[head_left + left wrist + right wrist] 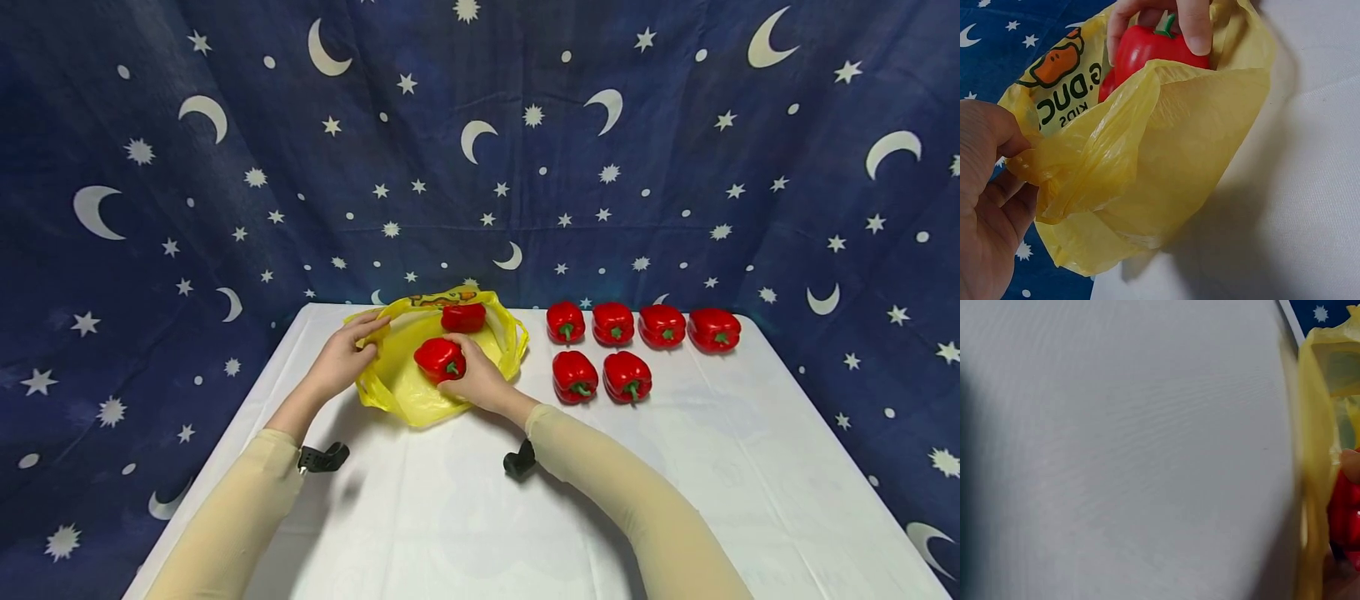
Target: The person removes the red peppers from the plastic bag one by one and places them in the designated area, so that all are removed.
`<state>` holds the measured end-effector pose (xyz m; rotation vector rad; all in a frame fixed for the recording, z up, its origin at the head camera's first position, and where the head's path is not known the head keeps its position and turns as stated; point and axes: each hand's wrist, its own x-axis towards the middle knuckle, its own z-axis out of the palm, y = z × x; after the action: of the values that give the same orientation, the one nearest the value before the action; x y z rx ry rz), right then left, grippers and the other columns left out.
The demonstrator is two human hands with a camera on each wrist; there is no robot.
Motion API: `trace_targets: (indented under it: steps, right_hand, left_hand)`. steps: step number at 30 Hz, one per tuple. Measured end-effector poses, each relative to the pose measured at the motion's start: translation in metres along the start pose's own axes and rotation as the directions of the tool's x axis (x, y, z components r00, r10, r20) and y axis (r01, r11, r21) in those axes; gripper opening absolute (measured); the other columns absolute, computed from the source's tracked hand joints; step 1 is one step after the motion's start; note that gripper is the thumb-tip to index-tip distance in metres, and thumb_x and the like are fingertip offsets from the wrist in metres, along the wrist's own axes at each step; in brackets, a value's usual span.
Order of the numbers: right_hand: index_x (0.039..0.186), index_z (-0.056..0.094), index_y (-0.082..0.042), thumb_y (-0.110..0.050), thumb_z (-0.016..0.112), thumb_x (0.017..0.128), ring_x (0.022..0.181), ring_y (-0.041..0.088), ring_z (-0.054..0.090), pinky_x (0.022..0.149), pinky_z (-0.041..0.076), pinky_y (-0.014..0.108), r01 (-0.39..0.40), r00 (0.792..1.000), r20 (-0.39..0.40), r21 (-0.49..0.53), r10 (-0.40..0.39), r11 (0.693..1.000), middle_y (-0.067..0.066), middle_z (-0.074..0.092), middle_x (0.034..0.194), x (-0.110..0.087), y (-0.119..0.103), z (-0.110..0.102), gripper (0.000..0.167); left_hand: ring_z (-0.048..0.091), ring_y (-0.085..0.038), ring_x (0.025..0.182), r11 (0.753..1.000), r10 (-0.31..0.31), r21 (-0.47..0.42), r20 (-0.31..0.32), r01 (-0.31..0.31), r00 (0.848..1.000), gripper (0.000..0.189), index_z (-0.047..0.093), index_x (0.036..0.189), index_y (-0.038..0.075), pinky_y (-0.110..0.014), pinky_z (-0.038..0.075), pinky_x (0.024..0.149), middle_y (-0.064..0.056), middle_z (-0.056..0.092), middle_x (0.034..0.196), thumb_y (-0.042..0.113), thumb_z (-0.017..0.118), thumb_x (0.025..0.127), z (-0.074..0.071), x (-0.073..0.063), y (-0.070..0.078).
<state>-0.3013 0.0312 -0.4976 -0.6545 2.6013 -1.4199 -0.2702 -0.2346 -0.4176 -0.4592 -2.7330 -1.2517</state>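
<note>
A yellow plastic bag lies with its mouth spread on the white table. My left hand pinches the bag's left edge; in the left wrist view the thumb and fingers hold the bunched plastic. Over the bag's opening my right hand grips a red bell pepper with a green stem. Another red bell pepper lies inside the bag, near its far side. The right wrist view catches only part of the held pepper beside the bag wall.
To the right of the bag, several red bell peppers form a back row, with two more peppers in front. A dark blue cloth with moons and stars hangs behind the white table.
</note>
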Motion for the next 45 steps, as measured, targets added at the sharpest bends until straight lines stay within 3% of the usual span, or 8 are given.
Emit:
trace_targets:
  steps: [8, 16, 27, 35, 45]
  right_hand:
    - [0.153, 0.036, -0.022, -0.012, 0.086, 0.080, 0.138, 0.024, 0.045, 0.110, 0.042, 0.041, 0.028, 1.000, -0.013, 0.075, -0.027, 0.997, 0.005, 0.044, 0.151, -0.010, -0.015, -0.017, 0.089]
    - [0.152, 0.037, -0.027, -0.011, 0.087, 0.078, 0.130, 0.029, 0.049, 0.099, 0.052, 0.042, 0.012, 0.998, -0.056, 0.173, -0.002, 0.985, 0.003, 0.046, 0.147, -0.029, -0.028, -0.054, 0.090]
    - [0.153, 0.037, -0.026, -0.012, 0.088, 0.079, 0.119, 0.030, 0.054, 0.094, 0.055, 0.044, 0.035, 0.988, -0.153, 0.145, -0.013, 0.989, 0.005, 0.046, 0.146, -0.062, -0.015, -0.123, 0.091]
    - [0.157, 0.033, -0.028, -0.023, 0.087, 0.082, 0.118, 0.035, 0.054, 0.097, 0.052, 0.051, -0.043, 0.971, -0.230, 0.105, 0.067, 0.994, 0.010, 0.043, 0.148, -0.091, 0.006, -0.166, 0.093]
    - [0.161, 0.024, -0.022, -0.022, 0.082, 0.088, 0.125, 0.037, 0.053, 0.087, 0.053, 0.021, -0.070, 0.932, -0.346, 0.118, 0.107, 0.991, 0.017, 0.040, 0.150, -0.128, 0.044, -0.217, 0.093]
  left_hand:
    - [0.046, -0.033, 0.138, 1.000, -0.004, 0.000, 0.006, 0.004, 1.000, 0.052, 0.054, 0.149, 0.005, -0.044, 0.052, 0.096, -0.012, 0.040, 0.159, 0.001, 0.051, 0.097, -0.001, -0.001, -0.001]
    - [0.046, -0.032, 0.137, 1.000, -0.014, -0.013, 0.015, 0.014, 1.000, 0.052, 0.053, 0.149, 0.007, -0.049, 0.050, 0.099, -0.010, 0.039, 0.159, 0.003, 0.052, 0.098, -0.001, -0.001, -0.001]
    - [0.043, -0.034, 0.140, 1.000, -0.023, -0.012, 0.031, 0.023, 0.999, 0.052, 0.052, 0.150, 0.008, -0.050, 0.049, 0.100, -0.011, 0.038, 0.160, 0.003, 0.050, 0.099, -0.001, 0.000, -0.002]
    - [0.042, -0.034, 0.141, 0.999, -0.035, -0.015, 0.045, 0.035, 0.998, 0.052, 0.052, 0.151, 0.009, -0.051, 0.048, 0.102, -0.010, 0.036, 0.161, 0.004, 0.050, 0.100, 0.000, 0.001, -0.002]
    - [0.038, -0.037, 0.144, 0.998, -0.057, 0.012, 0.054, 0.056, 0.997, 0.052, 0.050, 0.152, 0.008, -0.054, 0.046, 0.104, -0.013, 0.033, 0.163, 0.005, 0.049, 0.100, 0.001, 0.000, -0.003]
